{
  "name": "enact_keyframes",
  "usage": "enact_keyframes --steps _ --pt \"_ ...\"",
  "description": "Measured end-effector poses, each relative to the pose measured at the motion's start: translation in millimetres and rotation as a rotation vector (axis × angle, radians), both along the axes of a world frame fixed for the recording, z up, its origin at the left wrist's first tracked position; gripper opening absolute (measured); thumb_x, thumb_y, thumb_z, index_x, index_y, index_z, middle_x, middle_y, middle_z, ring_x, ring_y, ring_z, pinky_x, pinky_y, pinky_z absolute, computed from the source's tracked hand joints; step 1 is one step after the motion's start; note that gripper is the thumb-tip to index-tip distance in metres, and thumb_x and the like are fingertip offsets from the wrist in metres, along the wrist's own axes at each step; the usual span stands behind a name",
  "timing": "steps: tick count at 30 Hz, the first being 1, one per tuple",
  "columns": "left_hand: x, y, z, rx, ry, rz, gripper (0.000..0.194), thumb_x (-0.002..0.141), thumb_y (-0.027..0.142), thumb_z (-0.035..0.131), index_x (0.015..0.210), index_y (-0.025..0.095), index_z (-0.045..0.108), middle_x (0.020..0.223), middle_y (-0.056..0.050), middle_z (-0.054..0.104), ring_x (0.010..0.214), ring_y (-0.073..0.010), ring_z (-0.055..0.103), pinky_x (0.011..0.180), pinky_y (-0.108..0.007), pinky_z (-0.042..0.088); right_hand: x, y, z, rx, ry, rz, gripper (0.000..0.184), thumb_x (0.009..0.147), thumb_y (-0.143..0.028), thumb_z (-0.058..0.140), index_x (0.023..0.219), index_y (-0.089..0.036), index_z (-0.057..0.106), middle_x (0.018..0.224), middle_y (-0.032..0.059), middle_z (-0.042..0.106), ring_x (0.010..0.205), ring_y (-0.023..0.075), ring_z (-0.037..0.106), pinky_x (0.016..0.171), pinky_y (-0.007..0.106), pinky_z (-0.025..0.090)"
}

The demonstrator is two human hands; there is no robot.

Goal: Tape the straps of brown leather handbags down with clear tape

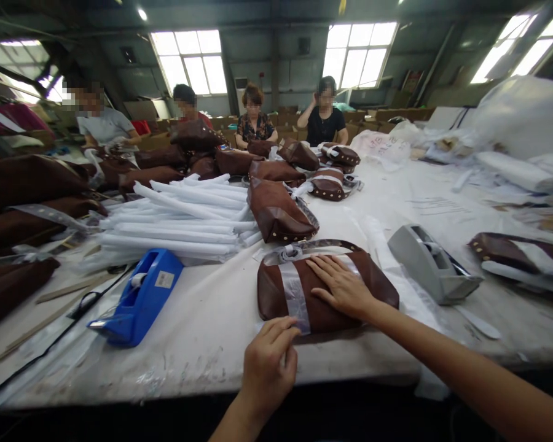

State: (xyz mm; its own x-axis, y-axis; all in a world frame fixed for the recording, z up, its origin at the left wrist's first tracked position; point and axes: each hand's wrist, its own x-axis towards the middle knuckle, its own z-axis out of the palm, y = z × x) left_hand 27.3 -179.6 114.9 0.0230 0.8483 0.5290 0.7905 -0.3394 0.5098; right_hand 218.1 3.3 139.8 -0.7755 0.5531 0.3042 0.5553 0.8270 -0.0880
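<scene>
Left hand (271, 359) curls at the clear tape (296, 294), grip unclear, right hand (343, 285) flat, open on the brown handbag (270, 294), blue tape dispenser (141, 301) at its nine o'clock!

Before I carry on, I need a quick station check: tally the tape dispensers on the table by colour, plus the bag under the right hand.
Blue tape dispenser: 1
Gray tape dispenser: 1
Brown bag under the right hand: 1
Total: 3

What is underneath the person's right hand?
The right hand rests on a brown bag. A translucent band reaches the hand's far edge; whether it continues beneath is hidden, as is the surface under the palm.
</scene>
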Motion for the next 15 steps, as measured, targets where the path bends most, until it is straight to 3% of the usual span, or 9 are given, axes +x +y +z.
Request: enact_keyframes --steps 3,6,10,13,15 --pt "0.3 22.7 36.4 0.017 -0.012 0.033 0.032 0.091 0.013 0.051 0.117 0.023 0.066 0.128 -0.006 0.068 0.116 -0.0182 0.064 0.100 -0.032 0.055 4.2 -19.7 -14.3 -0.042 -0.007 -0.021 0.072 0.096 -0.053 0.051 0.154 -0.014 0.033 0.157 0.0155 0.038 0.146 0.0290 0.034 0.121 0.054 0.027" --pt "2.2 59.7 51.2 0.054 0.152 0.085 0.042 0.097 0.018 0.046 0.139 0.021 0.053 0.145 -0.009 0.055 0.137 -0.0237 0.049 0.113 -0.044 0.045 8.6 -21.9 -1.0 -0.046 0.025 -0.020 0.072 0.097 -0.050 0.051 0.156 -0.017 0.028 0.157 0.0135 0.038 0.147 0.0277 0.033 0.121 0.052 0.028" --pt "5.5 96.6 28.4 -0.081 0.405 0.057 0.052 0.099 0.030 0.047 0.150 0.023 0.039 0.156 -0.008 0.041 0.147 -0.0314 0.032 0.116 -0.060 0.034 21.2 -8.9 8.8 0.014 0.051 -0.113 0.067 0.098 -0.044 0.052 0.156 -0.019 0.029 0.159 0.0104 0.034 0.150 0.0301 0.025 0.122 0.056 0.023" --pt "6.3 105.4 6.8 -0.185 0.478 0.020 0.052 0.099 0.033 0.045 0.150 0.025 0.038 0.157 -0.007 0.038 0.146 -0.0307 0.034 0.115 -0.061 0.035 27.1 -2.2 -2.0 -0.054 0.037 -0.114 0.062 0.098 -0.044 0.052 0.153 -0.020 0.036 0.155 0.0102 0.041 0.145 0.0305 0.035 0.119 0.055 0.029" --pt "4.9 105.1 0.4 -0.203 0.462 0.012 0.052 0.100 0.032 0.043 0.151 0.025 0.037 0.158 -0.007 0.037 0.147 -0.0291 0.033 0.117 -0.060 0.033 29.1 -0.8 -7.9 -0.107 0.057 -0.103 0.059 0.099 -0.044 0.050 0.152 -0.021 0.038 0.154 0.0097 0.043 0.143 0.0290 0.039 0.119 0.054 0.031"
